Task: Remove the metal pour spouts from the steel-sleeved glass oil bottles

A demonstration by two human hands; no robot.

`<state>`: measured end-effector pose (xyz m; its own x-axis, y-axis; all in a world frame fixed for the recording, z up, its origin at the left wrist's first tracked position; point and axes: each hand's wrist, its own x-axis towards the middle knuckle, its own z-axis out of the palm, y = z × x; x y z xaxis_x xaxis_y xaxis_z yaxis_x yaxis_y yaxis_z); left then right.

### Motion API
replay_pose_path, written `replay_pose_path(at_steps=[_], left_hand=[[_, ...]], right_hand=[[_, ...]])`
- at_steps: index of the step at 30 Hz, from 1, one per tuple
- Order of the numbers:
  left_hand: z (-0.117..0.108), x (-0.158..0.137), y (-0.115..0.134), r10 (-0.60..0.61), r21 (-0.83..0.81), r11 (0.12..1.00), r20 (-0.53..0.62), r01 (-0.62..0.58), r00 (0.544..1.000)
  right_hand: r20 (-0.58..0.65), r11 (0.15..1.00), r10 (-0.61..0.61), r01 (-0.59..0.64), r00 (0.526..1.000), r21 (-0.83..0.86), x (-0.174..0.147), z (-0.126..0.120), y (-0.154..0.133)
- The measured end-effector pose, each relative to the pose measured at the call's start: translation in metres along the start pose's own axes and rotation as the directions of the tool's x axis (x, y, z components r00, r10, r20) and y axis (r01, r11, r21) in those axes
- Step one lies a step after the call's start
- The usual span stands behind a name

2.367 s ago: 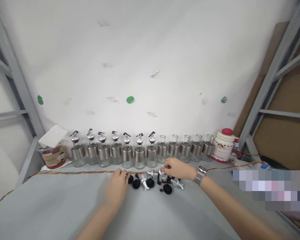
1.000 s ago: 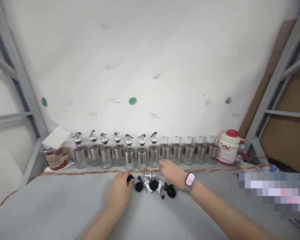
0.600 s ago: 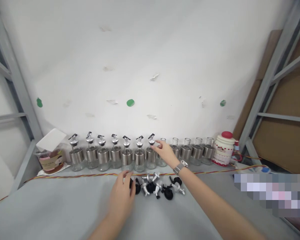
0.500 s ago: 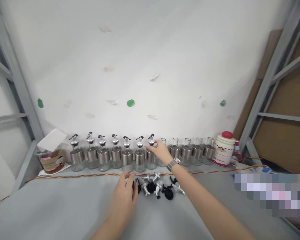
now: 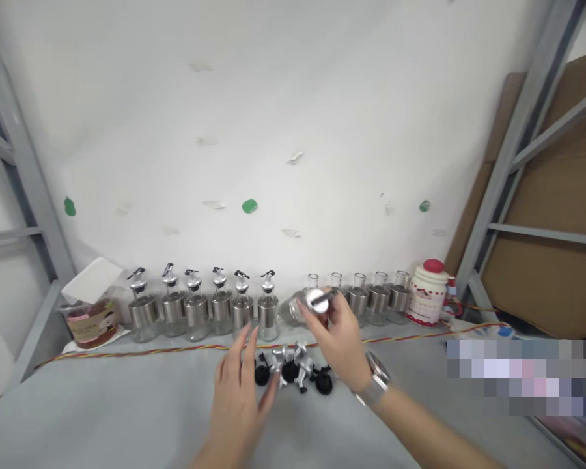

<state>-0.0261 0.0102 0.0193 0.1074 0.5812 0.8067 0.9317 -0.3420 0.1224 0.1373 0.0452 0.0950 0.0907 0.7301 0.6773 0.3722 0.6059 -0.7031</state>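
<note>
My right hand [image 5: 344, 345] is closed on a glass oil bottle [image 5: 292, 310] near its neck. The bottle leans over with its silver pour spout [image 5: 317, 300] turned toward me; the fingers hide part of it. Fingers spread, my left hand [image 5: 237, 384] hovers over the grey surface and holds nothing. Beside its thumb lies a small heap of loose silver-and-black pour spouts [image 5: 290, 371]. To the left stand several oil bottles [image 5: 197, 314] with metal sleeves and spouts fitted. Right of the held bottle stand several bottles [image 5: 359, 298] with bare open necks.
A twisted red and yellow wire [image 5: 141, 352] runs across the grey tabletop [image 5: 102, 410] before the bottles. A labelled tub [image 5: 92, 324] stands far left, and a cream jar with a red lid [image 5: 427, 293] on the right. A white wall [image 5: 322, 130] rises behind.
My right hand has lifted the bottle out of the row and tipped it toward me. My left hand has spread its fingers beside the loose spouts. The view has shifted slightly.
</note>
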Motion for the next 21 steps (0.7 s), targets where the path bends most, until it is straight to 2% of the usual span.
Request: replay_pose_path(at_steps=[3, 7, 11, 15, 17, 21], left_hand=[[-0.007, -0.002, 0.013, 0.064, -0.027, 0.998, -0.034, -0.065, 0.997], [-0.003, -0.014, 0.014, 0.247, -0.122, 0.964, 0.069, -0.238, 0.967], [0.003, -0.022, 0.008, 0.135, -0.187, 0.977, 0.197, -0.098, 0.971], [0.002, -0.023, 0.010, 0.054, -0.211, 0.978, 0.274, 0.006, 0.960], [0.000, -0.023, 0.014, 0.037, -0.230, 0.973, 0.289, 0.032, 0.957], [-0.002, -0.023, 0.018, 0.021, -0.271, 0.960, 0.324, 0.071, 0.946]], right_hand=[[0.112, 0.984, -0.072, 0.053, 0.991, 0.171, -0.042, -0.019, -0.006], [0.300, 0.974, -0.047, -0.023, 0.953, 0.227, -0.080, -0.022, 0.006], [0.430, 0.937, 0.107, -0.236, 0.896, 0.259, -0.087, -0.016, 0.015], [0.452, 0.807, 0.210, -0.415, 0.867, 0.421, -0.086, -0.015, 0.013], [0.456, 0.749, 0.250, -0.469, 0.854, 0.468, -0.086, -0.014, 0.011], [0.442, 0.709, 0.281, -0.494, 0.852, 0.502, -0.087, -0.012, 0.011]])
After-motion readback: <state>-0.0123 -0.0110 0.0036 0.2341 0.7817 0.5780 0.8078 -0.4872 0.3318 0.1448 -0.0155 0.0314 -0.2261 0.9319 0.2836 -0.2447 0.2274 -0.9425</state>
